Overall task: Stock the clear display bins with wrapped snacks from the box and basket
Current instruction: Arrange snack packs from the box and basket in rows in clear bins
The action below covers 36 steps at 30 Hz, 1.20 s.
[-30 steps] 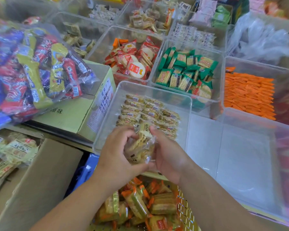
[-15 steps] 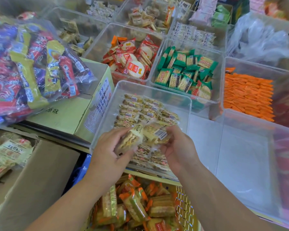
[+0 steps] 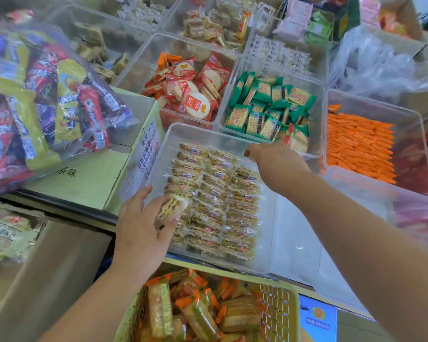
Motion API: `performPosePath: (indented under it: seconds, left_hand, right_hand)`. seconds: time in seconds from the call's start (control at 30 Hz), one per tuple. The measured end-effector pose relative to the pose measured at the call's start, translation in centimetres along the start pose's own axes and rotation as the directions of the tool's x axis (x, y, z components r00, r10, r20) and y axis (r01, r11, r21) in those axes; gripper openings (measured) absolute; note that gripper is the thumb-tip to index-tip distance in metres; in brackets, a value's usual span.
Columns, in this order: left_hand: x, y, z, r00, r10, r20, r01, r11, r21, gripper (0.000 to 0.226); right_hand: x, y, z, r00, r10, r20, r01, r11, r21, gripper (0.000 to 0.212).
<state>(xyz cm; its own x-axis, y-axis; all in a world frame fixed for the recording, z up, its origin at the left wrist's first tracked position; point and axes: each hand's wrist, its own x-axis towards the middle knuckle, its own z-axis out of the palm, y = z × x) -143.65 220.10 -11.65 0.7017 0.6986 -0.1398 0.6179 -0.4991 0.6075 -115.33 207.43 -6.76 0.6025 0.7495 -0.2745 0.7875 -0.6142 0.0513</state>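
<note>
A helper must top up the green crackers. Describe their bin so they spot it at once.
Start at the front bin of neatly rowed clear-wrapped crackers. Just behind it, past the right hand, sits the green cracker bin. Only its packets are green: the left neighbour holds red-wrapped round crackers, the right neighbour orange packets.

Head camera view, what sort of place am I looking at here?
Most likely a snack shop's pick-and-mix display being restocked. Clear bins hold sorted wrapped snacks, such as green-wrapped crackers and orange packets, and the left hand holds a cracker pack over the nearest bin.
</note>
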Motion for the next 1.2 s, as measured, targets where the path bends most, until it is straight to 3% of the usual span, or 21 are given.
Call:
performPosePath:
  seconds: [0.1,0.2,0.37,0.6,0.7,0.77,0.87,1.2]
  left_hand:
    - [0.0,-0.2,0.1,1.0,-0.017,0.025,0.018,0.999,-0.042,0.042]
    - [0.1,-0.2,0.1,0.999,-0.025,0.046,0.027,0.999,-0.043,0.042]
    - [0.1,-0.3,0.1,0.998,-0.042,0.049,0.044,0.999,-0.033,0.042]
    - [0.5,-0.2,0.0,0.996,-0.078,0.035,0.079,0.996,-0.036,0.046]
    - [0.5,-0.3,0.0,0.995,-0.091,0.036,0.092,0.994,-0.051,0.047]
    - [0.5,-0.5,0.1,0.995,-0.093,0.028,0.095,0.994,-0.059,0.047]
    - [0.5,-0.6,0.2,0.994,-0.105,0.027,0.107,0.992,-0.068,0.044]
    - [0.5,-0.4,0.1,0.993,-0.115,0.026,0.116,0.993,-0.037,0.046]
  right_hand:
    - [1.4,-0.7,0.8,0.996,0.005,0.091,0.009,0.989,-0.15,0.044]
    - [3.1,-1.2,2.2,0.994,0.024,0.109,-0.002,0.982,-0.191,0.039]
    - [5.3,-0.8,5.2,0.979,0.095,0.178,-0.085,0.994,-0.064,0.031]
    - [5.9,-1.2,7.5,0.952,0.291,0.092,-0.303,0.938,0.17,0.018]
    - [3.6,-3.0,8.7,0.916,0.379,-0.13,-0.32,0.887,0.333,0.044]
    - [1.7,-4.5,9.7,0.909,0.369,-0.196,-0.298,0.901,0.314,0.066]
    - [0.2,-5.8,11.3,0.943,0.329,-0.06,-0.302,0.915,0.267,0.086]
    - [2.2,-3.9,12.7,0.958,0.237,0.159,-0.271,0.931,0.243,0.106]
